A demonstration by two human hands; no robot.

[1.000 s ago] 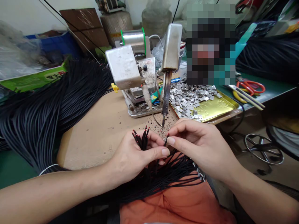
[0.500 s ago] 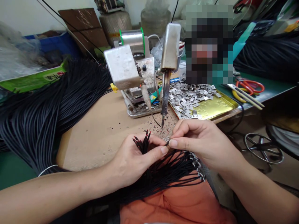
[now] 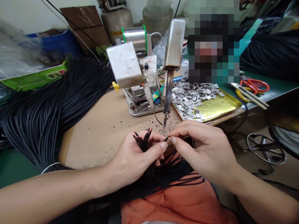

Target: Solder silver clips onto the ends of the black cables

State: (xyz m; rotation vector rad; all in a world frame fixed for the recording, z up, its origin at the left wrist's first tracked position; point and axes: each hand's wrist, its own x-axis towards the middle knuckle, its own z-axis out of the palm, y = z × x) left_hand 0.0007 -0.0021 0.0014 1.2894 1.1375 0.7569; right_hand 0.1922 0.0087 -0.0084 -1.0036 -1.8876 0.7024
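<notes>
My left hand (image 3: pixel 140 155) is closed around a bundle of black cables (image 3: pixel 143 143) whose red-tipped ends poke up above the thumb. Between its thumb and forefinger, a single cable end points right. My right hand (image 3: pixel 203 146) pinches at the tip of that same cable; its fingertips cover most of what lies there. Just above the hands hangs a soldering iron (image 3: pixel 167 93), its tip close to a solder feed tube (image 3: pixel 148 95). More black cables (image 3: pixel 168 180) trail below the hands over orange cloth (image 3: pixel 173 205).
A gold tray (image 3: pixel 221 107) of small metal plates (image 3: pixel 191 96) lies behind my right hand. Left is a large heap of black cables (image 3: pixel 77 84). A solder spool (image 3: pixel 134 39) tops the soldering stand. Red-handled scissors (image 3: pixel 254 85) lie right. Another person (image 3: pixel 212 46), blurred, is opposite.
My right fingers have shifted at the cable tip, where a red end now shows. The metal-tipped cable ends below are now mostly hidden behind my right hand. The view moved slightly.
</notes>
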